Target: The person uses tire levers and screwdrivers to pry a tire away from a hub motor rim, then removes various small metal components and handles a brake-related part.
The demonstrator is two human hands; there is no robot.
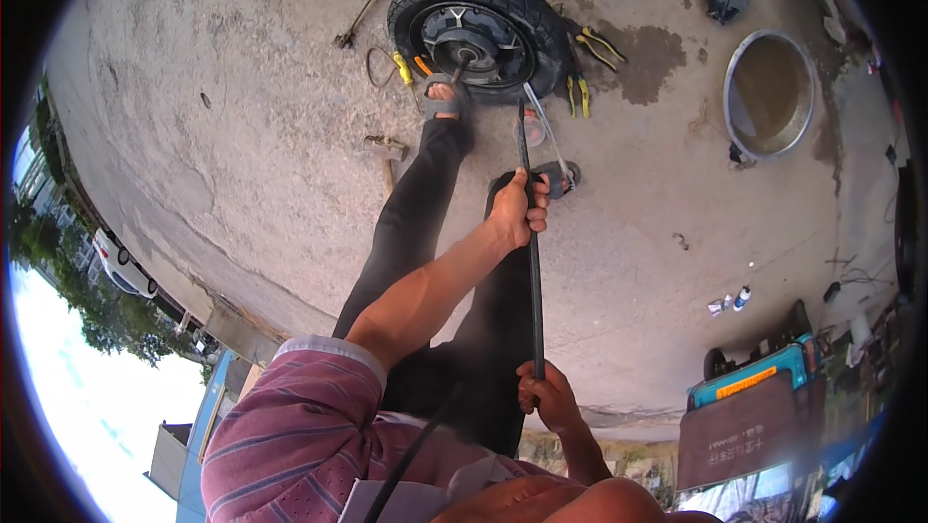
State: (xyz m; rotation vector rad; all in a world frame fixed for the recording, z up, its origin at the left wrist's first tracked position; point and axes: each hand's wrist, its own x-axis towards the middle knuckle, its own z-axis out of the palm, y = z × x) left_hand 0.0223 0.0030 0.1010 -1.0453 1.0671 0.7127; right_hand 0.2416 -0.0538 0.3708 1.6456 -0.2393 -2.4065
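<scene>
Long black piece (537, 301) — gripped by left hand (520, 206) and right hand (549, 397), running between them | tyred wheel (491, 40) — on ground (271, 136), beyond left hand

Fisheye view from the person's head, facing steeply down
The left of two side-by-side cameras looked over the striped shirt (290, 436), close at the lower edge, past the hands (516, 209) at middle distance, to the black-tyred wheel (503, 51) on the concrete floor (628, 262); its curved field reached a white car (124, 264), far off at left.
</scene>
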